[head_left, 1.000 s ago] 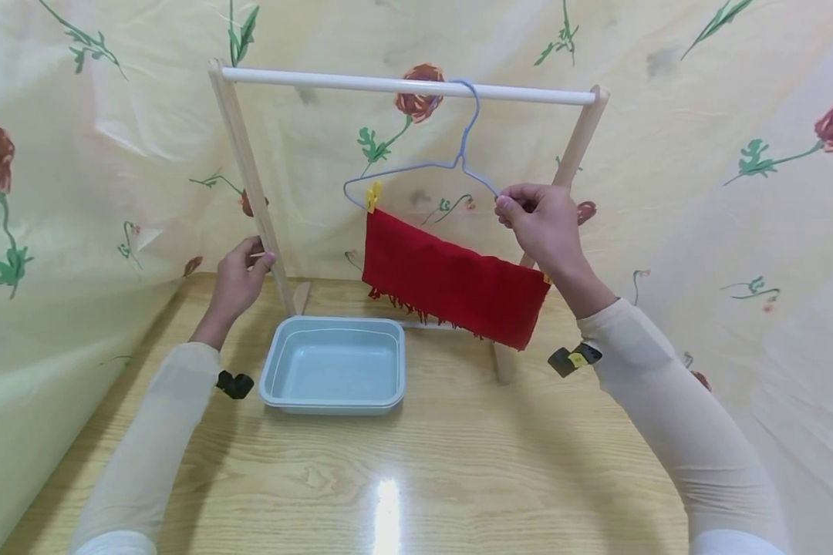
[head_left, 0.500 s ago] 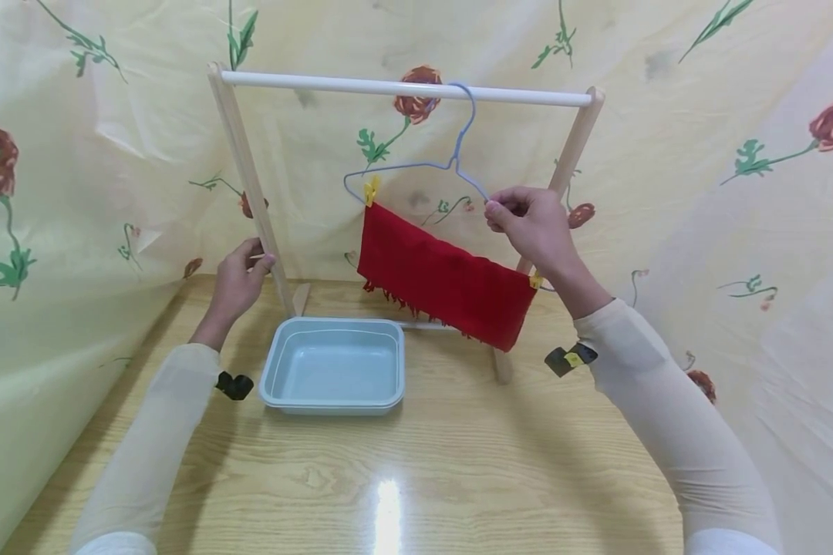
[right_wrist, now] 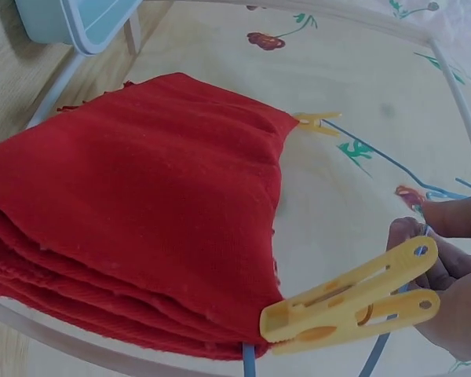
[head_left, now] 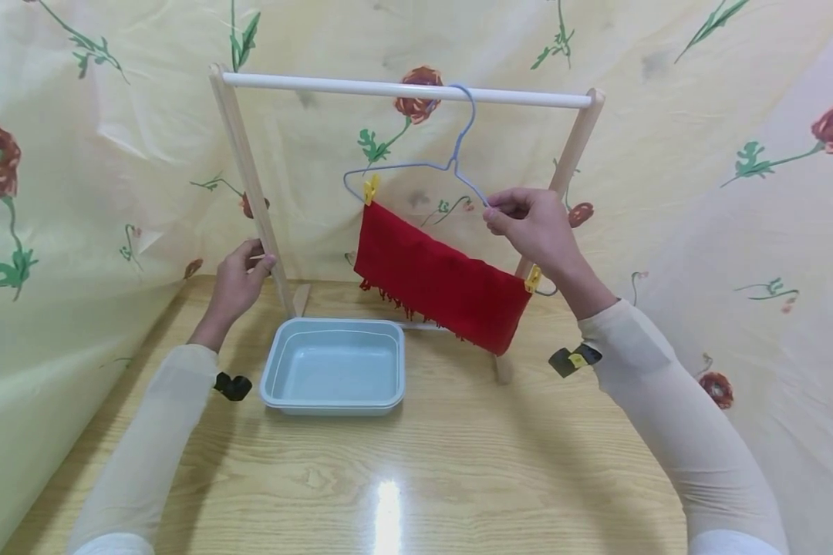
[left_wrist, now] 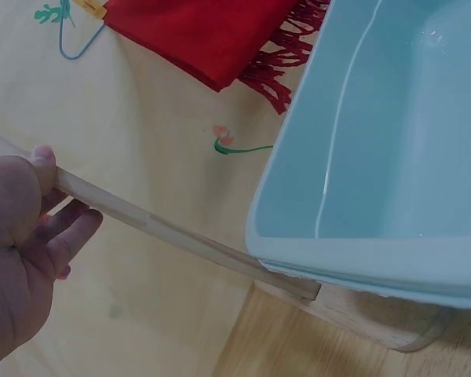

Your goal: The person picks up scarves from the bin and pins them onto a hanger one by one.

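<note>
A blue wire hanger (head_left: 416, 165) hooks over the white rod (head_left: 361, 85) of a wooden rack, tilted down to the right. Folded over it is a red fringed cloth (head_left: 444, 277), held by a yellow clothespin (head_left: 370, 190) at its left end and another yellow clothespin (right_wrist: 353, 294) at its right end. My right hand (head_left: 537, 227) pinches the hanger's right shoulder between thumb and fingers, just above the right clothespin. At the left, my left hand (head_left: 239, 277) grips the rack's left wooden post (left_wrist: 141, 220), thumb on one side and fingers on the other.
A light blue plastic basin (head_left: 333, 405) stands on the wooden table (head_left: 458, 478), close by the foot of the left post. The rack's right post (head_left: 576, 146) rises behind my right hand. A flowered sheet (head_left: 305, 193) covers the back and sides.
My right hand has shifted slightly left with the hanger, and the cloth has swung left, its right end showing more of the clothespin. My left hand stays on the post.
</note>
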A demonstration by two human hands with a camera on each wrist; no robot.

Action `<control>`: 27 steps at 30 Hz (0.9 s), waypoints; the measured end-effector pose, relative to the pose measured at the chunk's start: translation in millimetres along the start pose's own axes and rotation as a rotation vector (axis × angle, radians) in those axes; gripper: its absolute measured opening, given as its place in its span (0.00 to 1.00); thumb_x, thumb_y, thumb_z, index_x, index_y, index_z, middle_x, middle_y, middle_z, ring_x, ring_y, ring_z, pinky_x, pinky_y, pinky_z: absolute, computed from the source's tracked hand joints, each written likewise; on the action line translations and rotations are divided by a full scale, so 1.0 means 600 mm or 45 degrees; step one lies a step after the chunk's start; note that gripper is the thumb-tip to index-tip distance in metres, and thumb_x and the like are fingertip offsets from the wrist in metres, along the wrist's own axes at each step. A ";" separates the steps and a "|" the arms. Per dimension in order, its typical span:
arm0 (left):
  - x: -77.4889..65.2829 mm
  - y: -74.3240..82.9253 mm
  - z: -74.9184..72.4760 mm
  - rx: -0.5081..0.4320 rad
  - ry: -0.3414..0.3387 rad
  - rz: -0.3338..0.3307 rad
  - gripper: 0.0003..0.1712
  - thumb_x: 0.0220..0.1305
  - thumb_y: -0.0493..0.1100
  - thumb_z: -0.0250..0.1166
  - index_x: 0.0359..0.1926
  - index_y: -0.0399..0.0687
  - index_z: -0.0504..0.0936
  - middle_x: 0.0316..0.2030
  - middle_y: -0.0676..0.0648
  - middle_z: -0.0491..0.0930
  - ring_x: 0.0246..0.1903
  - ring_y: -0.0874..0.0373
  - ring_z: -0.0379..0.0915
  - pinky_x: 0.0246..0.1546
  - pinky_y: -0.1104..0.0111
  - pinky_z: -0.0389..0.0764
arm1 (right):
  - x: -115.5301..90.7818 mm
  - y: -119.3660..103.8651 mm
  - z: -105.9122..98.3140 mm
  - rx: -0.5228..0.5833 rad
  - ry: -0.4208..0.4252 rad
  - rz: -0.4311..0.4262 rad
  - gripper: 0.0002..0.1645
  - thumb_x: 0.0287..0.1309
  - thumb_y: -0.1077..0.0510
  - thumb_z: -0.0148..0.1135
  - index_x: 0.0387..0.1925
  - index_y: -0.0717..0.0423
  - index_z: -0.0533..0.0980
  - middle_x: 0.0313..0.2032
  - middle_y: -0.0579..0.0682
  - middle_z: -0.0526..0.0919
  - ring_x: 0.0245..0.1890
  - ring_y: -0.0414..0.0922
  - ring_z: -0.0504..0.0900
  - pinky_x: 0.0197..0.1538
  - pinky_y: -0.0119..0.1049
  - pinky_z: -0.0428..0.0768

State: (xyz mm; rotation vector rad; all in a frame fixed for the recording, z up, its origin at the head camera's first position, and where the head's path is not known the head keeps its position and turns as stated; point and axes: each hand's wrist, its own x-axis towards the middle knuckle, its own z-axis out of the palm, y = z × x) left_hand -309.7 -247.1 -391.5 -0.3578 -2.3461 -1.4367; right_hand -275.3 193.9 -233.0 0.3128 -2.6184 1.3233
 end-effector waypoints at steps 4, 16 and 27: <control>-0.007 0.001 -0.004 -0.014 -0.021 -0.049 0.26 0.77 0.38 0.57 0.69 0.28 0.67 0.63 0.28 0.73 0.60 0.33 0.75 0.48 0.78 0.80 | -0.006 0.006 -0.008 -0.031 -0.005 -0.008 0.22 0.69 0.48 0.65 0.57 0.56 0.82 0.44 0.54 0.86 0.41 0.45 0.85 0.49 0.32 0.80; -0.059 0.022 -0.059 0.085 0.033 -0.113 0.37 0.77 0.56 0.56 0.74 0.36 0.61 0.71 0.34 0.65 0.69 0.35 0.64 0.64 0.41 0.69 | -0.057 0.020 -0.043 -0.161 0.126 -0.110 0.27 0.67 0.42 0.65 0.60 0.53 0.81 0.52 0.54 0.86 0.48 0.46 0.85 0.49 0.26 0.81; -0.115 0.083 -0.066 0.466 0.174 0.410 0.26 0.68 0.40 0.65 0.62 0.30 0.76 0.60 0.31 0.77 0.61 0.33 0.71 0.59 0.40 0.71 | -0.139 0.092 -0.056 -0.220 0.638 -0.437 0.20 0.59 0.58 0.72 0.51 0.62 0.84 0.48 0.55 0.88 0.43 0.26 0.81 0.48 0.18 0.77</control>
